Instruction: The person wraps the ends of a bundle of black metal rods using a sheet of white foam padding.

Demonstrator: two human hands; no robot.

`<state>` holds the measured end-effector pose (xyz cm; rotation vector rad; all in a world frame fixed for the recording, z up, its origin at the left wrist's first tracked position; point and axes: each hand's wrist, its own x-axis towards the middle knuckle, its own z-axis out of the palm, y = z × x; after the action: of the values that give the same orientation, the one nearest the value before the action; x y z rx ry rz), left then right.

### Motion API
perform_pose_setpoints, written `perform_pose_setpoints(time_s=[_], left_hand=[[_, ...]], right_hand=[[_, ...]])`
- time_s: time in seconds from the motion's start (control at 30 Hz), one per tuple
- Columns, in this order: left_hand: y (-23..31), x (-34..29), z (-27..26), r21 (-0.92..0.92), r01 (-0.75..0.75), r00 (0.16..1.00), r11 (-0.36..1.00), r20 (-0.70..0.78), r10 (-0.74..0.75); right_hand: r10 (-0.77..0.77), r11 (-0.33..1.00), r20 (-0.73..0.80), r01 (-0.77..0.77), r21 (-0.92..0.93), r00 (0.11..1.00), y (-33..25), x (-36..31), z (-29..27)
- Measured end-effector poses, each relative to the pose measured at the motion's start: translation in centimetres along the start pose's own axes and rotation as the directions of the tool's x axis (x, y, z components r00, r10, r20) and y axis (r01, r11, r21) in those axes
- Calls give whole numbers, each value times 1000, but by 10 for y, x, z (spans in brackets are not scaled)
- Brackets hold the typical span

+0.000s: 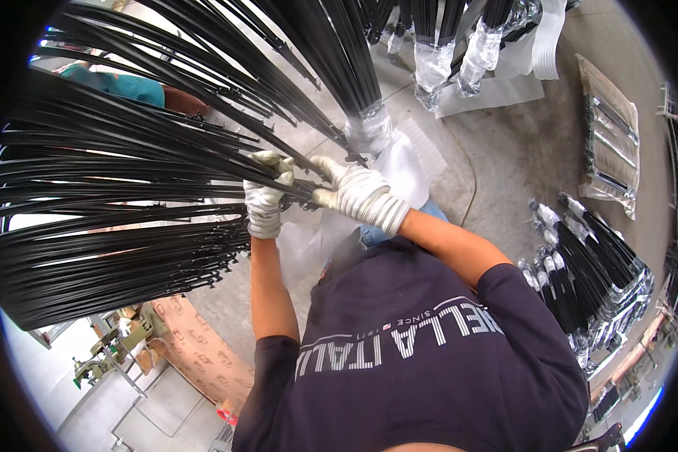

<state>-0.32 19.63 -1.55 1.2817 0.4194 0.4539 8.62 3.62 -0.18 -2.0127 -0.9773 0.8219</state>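
Observation:
Both my hands wear white knit gloves. My left hand [265,194] is closed around the ends of a big fan of long thin black rods [113,203] that spreads to the left. My right hand [354,192] grips the same rod ends from the right, close to the left hand. Under the hands lies a clear plastic bag [403,162]. Just above them a bundle of black rods with a plastic-wrapped end [369,128] stands up.
More plastic-wrapped bundles of black rods [587,271] lie on the concrete floor at right, and others [459,60] stand at the top. A flat wrapped pack [610,143] lies at far right. Another person in a teal shirt [124,84] is behind the rods at upper left. A patterned cardboard sheet [200,346] lies at lower left.

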Motion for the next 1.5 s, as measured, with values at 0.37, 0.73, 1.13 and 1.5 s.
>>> perform_pose_setpoints(time_s=[0.37,0.73,1.13,1.5], left_hand=[[15,-16,-3,209,-51,997,977,-38,61],[30,5,-21,66,326,932,943,146,-332],[22,18,-18,230,99,963,968,223,-152],[6,34,-13,-99,160,953,982,276,-127]], right_hand=[[223,916,172,-267,301,960,-8,22,-4],[175,962,134,-199,189,975,9,28,-14],[151,957,-139,-110,267,979,13,17,3],[162,971,-268,-106,212,950,23,10,-10]])
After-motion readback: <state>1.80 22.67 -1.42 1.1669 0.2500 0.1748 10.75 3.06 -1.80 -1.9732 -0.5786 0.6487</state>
